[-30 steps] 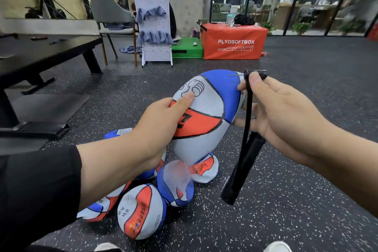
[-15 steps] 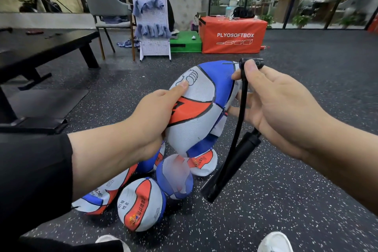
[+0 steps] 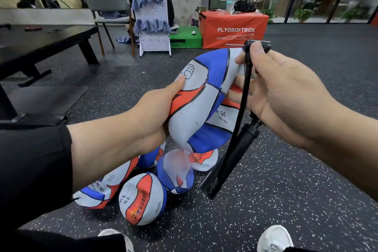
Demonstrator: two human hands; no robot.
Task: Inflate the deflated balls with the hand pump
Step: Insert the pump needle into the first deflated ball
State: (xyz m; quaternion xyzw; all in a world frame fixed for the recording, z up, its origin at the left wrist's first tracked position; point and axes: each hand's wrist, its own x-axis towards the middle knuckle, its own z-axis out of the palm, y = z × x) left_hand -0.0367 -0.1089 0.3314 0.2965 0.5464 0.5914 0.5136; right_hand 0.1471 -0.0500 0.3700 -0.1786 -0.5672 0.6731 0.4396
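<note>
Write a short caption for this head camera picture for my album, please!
Left hand holds a floppy ball while right hand brings the pump needle close.

an orange plyosoftbox (image 3: 233, 28) sits beside a green foam block (image 3: 185, 38) — behind, a white pegboard stand (image 3: 150, 9) hung with blue cloths, a grey chair (image 3: 106, 4) and a black bench (image 3: 44, 37).

A: Anything readable?
B: "PLYOSOFTBOX" in white on the far orange box (image 3: 233, 30)
A: On the balls?
B: The near-left ball (image 3: 102, 188) shows "HILDRE", cut off; others carry small characters I can't make out
</note>
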